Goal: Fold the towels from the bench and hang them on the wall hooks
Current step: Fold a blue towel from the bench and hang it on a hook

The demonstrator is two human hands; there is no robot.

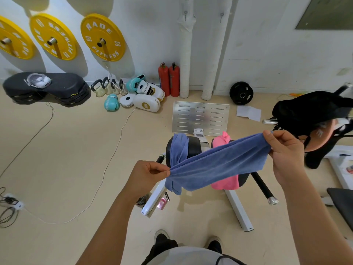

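A blue towel [217,165] is stretched in the air between my hands, above the bench. My left hand [148,175] pinches its lower left end. My right hand [284,152] pinches its upper right end, held higher. A second blue towel [178,148] is draped over the black bench pad [193,148]. A pink towel [225,181] lies on the bench behind the stretched one, partly hidden by it. Two wall hooks [185,13] [221,15] stick out of the white wall straight ahead, above two padded white pipes.
The bench's white legs [238,209] and black bars spread over the beige floor. A perforated metal plate [199,117] leans ahead. Red extinguishers [169,80], boxing pads, kettlebells and black step platforms [47,88] line the wall. Cables cross the floor at left. A black bag [309,109] sits right.
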